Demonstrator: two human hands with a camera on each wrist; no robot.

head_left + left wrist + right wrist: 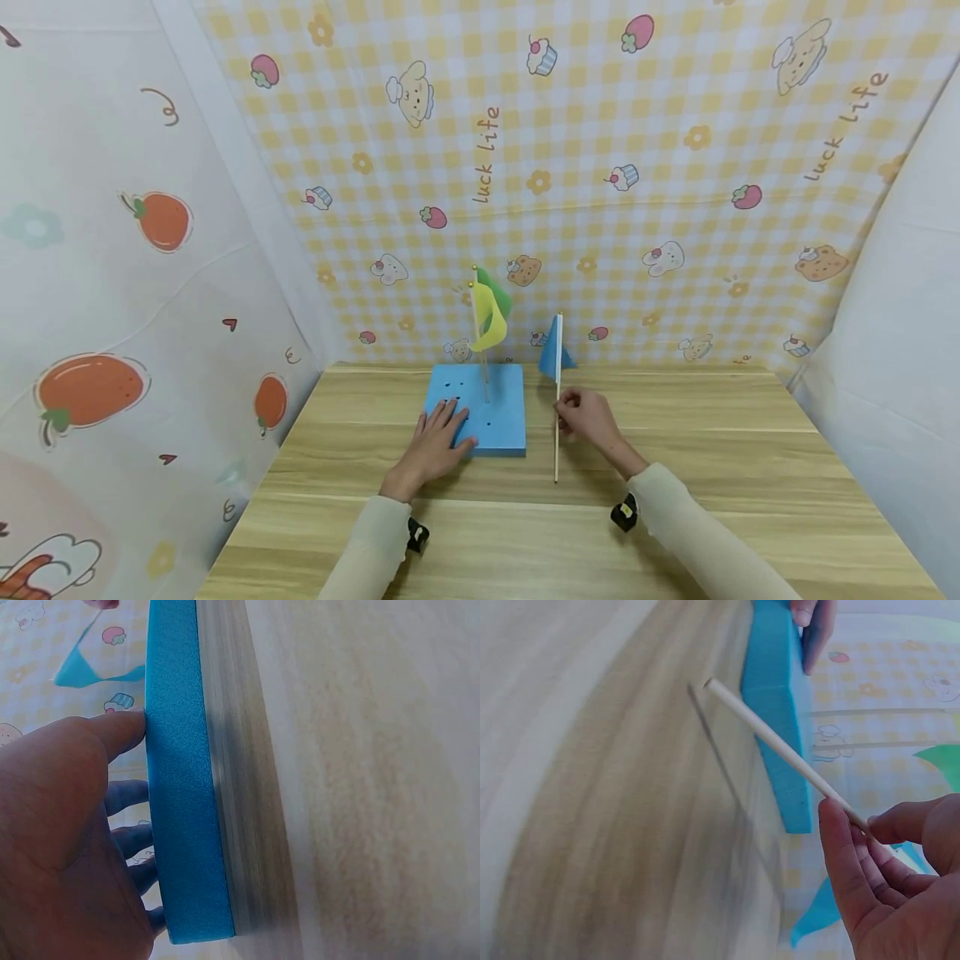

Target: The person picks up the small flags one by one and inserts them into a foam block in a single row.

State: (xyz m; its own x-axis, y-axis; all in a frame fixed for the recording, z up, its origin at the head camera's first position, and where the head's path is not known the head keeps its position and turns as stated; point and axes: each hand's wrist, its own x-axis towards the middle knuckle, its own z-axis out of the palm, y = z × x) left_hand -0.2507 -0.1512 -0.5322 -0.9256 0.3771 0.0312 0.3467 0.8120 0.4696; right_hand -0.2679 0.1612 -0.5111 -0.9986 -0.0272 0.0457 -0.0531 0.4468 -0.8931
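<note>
A blue foam block with several small holes in its top lies on the wooden table. My left hand rests on its left part with fingers spread straight; in the left wrist view the thumb and fingers touch the top face. Two flags, one yellow and one green, stand upright on sticks in the block. Right of the block, my right hand pinches the wooden stick of a blue flag between thumb and fingers. That stick's lower end hangs above the table, apart from the block.
The wooden table spreads out on both sides of the block. A yellow checked cloth with cartoon prints hangs behind it, and a white printed cloth hangs at the left. Black wrist cameras sit on both sleeves.
</note>
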